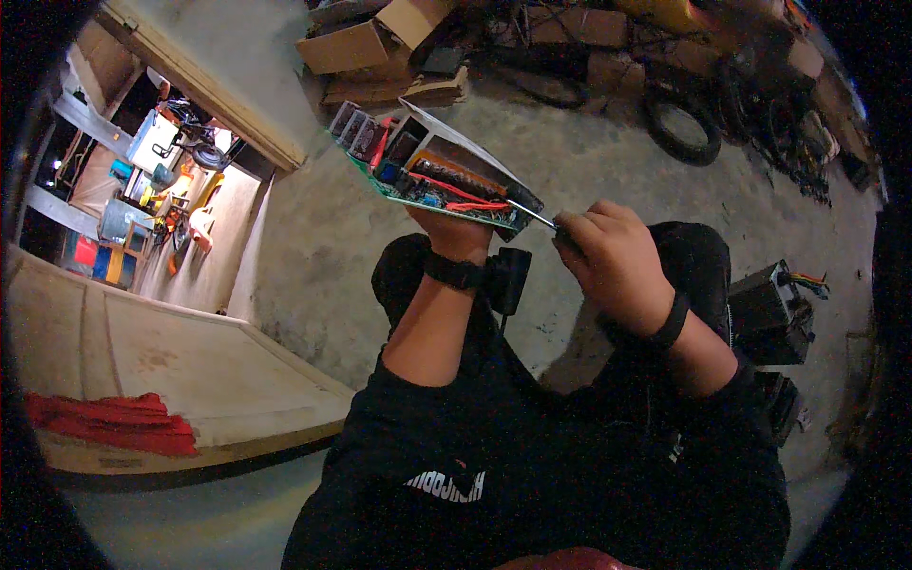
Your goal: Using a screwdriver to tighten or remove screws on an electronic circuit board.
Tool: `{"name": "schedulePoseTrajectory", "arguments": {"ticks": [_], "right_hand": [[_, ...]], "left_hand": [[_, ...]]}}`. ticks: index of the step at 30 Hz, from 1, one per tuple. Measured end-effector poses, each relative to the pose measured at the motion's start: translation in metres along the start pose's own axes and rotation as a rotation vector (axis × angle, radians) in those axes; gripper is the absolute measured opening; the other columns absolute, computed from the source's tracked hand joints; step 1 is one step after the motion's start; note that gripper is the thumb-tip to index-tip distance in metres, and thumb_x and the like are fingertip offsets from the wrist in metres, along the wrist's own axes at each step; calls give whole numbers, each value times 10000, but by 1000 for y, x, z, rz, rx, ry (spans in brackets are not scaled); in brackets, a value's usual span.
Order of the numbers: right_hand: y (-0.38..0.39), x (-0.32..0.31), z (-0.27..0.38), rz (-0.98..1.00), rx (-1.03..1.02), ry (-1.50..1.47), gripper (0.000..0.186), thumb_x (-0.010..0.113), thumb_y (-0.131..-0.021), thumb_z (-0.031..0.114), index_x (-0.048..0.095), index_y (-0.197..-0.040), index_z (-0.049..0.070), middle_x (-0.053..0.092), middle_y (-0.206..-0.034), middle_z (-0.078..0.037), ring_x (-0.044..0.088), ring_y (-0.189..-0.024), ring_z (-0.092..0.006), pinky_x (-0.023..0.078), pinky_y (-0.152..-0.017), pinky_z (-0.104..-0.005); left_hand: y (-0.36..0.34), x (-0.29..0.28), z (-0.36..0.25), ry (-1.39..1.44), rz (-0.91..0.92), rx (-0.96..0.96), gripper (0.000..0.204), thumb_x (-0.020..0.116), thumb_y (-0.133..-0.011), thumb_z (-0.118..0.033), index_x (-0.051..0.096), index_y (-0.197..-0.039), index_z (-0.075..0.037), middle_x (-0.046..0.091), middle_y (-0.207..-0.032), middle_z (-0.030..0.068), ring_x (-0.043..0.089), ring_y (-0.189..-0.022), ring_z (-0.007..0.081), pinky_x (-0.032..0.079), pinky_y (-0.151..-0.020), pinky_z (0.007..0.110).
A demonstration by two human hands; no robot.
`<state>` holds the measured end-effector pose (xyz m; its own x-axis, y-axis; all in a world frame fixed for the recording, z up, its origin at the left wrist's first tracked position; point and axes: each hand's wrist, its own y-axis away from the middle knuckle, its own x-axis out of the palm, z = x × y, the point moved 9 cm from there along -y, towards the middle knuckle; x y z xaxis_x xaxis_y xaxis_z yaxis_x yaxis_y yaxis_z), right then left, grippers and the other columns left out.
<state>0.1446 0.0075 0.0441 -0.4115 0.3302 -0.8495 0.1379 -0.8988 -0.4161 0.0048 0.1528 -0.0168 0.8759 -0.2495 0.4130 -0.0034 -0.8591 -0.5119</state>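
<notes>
A green circuit board crowded with parts is held up, tilted, in front of me. Red wires, dark blocks and a pale metal plate stand on it. My left hand supports the board from below, its fingers mostly hidden behind it. In my right hand is a thin tool with a metal shaft, likely a screwdriver; its handle is covered by my closed fingers. The shaft reaches the board's right end, beside the red wires. Whether the tip touches a part I cannot tell.
Grey metal cases, one with coloured wires, stand on the floor at my right. Cardboard boxes and a black tyre lie at the far side. A red cloth rests on a pale surface at left, near a lit doorway.
</notes>
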Motion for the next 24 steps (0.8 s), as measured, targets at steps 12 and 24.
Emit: {"name": "schedulePoseTrajectory", "arguments": {"ticks": [12,24], "right_hand": [[4,26,-20,240,310,-126,269,646,-830,137,575,-1060,18,601,-805,-218,588,-737,-413,461,-602,-425],[2,14,-7,172,71,-263,466,580,-858,90,487,-1314,93,583,-810,-199,575,-704,-366,458,-636,-420]], "left_hand": [[-3,2,6,301,-178,-244,380,361,-964,-473,524,-1047,-140,581,-964,30,593,-883,164,529,-777,329],[-7,8,1,234,-155,-180,360,360,-972,-462,512,-1064,-150,580,-994,18,586,-920,163,509,-809,321]]}}
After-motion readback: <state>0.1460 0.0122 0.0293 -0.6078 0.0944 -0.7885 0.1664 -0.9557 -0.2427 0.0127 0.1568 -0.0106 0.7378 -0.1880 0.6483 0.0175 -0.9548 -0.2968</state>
